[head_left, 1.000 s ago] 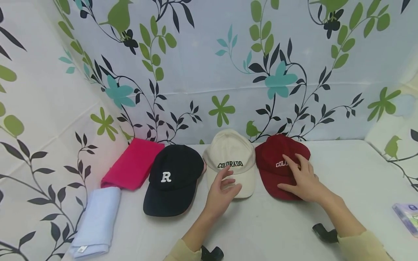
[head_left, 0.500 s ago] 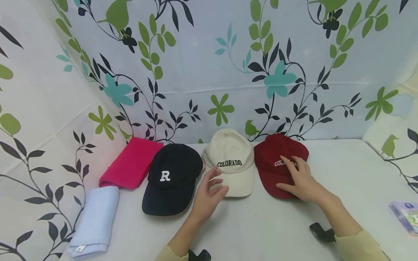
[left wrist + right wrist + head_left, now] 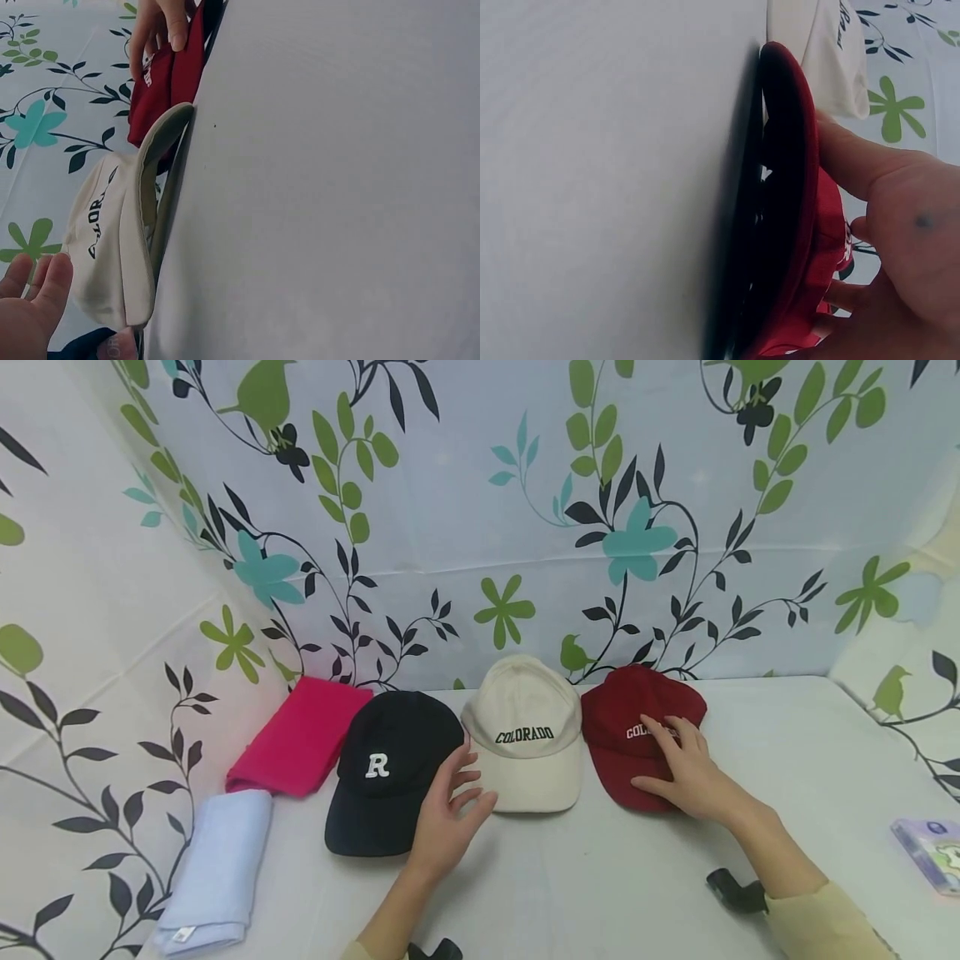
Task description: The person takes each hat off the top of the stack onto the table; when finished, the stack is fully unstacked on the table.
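Three caps stand in a row in the head view: a black cap with a white R (image 3: 390, 768), a cream COLORADO cap (image 3: 536, 777) and a dark red cap (image 3: 630, 702). My left hand (image 3: 441, 828) is raised in front of the gap between the black and cream caps, its fingers loosely bent around nothing. Over the red cap's front, my right hand (image 3: 696, 783) spreads its fingers and thumb. In the right wrist view the thumb (image 3: 851, 154) lies against the red brim (image 3: 806, 172); the other fingers are partly hidden. A pink patch (image 3: 118, 345) shows beside the cream cap.
Left of the caps lie a folded bright pink cloth (image 3: 303, 735) and a folded light blue cloth (image 3: 217, 868). A small purple pack (image 3: 933, 852) is at the right on the white table (image 3: 600, 893). A leaf-patterned curtain (image 3: 450, 527) hangs behind the caps.
My left hand has moved left, from in front of the cream cap to beside the black cap. My right hand stays over the red cap. The caps keep their places.
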Demonstrator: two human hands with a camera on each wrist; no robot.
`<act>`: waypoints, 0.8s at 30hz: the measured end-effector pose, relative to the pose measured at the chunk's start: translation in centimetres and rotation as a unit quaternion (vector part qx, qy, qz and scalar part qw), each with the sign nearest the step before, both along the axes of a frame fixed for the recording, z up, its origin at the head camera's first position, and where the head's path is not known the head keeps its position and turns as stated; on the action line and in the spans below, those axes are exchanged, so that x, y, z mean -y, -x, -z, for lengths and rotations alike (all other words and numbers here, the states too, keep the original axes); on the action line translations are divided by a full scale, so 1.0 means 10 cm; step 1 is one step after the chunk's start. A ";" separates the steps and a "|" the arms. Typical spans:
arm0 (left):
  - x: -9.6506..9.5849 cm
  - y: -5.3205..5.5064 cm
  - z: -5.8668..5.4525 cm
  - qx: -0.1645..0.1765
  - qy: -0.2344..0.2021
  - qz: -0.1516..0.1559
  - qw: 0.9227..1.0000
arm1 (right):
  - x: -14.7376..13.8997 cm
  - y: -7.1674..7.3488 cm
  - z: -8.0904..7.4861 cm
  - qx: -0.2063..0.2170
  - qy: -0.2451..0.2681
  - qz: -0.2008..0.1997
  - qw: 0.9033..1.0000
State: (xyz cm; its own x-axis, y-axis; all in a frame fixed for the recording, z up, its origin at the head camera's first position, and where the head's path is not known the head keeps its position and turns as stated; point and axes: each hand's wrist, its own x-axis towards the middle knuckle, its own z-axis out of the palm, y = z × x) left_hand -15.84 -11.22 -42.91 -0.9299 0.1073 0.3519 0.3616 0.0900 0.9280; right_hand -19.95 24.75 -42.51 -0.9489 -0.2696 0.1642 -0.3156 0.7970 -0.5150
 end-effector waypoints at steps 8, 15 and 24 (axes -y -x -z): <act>0.20 -0.05 -0.04 -0.015 0.018 -0.022 0.999 | 0.02 0.03 0.00 -0.002 -0.001 0.000 1.000; 0.39 -0.08 -0.07 -0.034 0.038 -0.047 0.998 | 0.03 0.03 -0.01 -0.005 -0.007 0.005 1.000; 0.66 -0.11 -0.10 -0.078 0.059 -0.086 0.991 | 0.04 0.01 -0.03 -0.003 -0.010 0.004 1.000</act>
State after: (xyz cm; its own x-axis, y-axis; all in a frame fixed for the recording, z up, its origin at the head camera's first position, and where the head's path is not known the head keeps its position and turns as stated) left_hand -14.69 -17.85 -41.94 -0.8731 0.0012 0.4876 0.4701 0.2678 0.8410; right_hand -20.07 24.40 -42.20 -0.9498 -0.2657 0.1653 -0.3129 0.8090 -0.4976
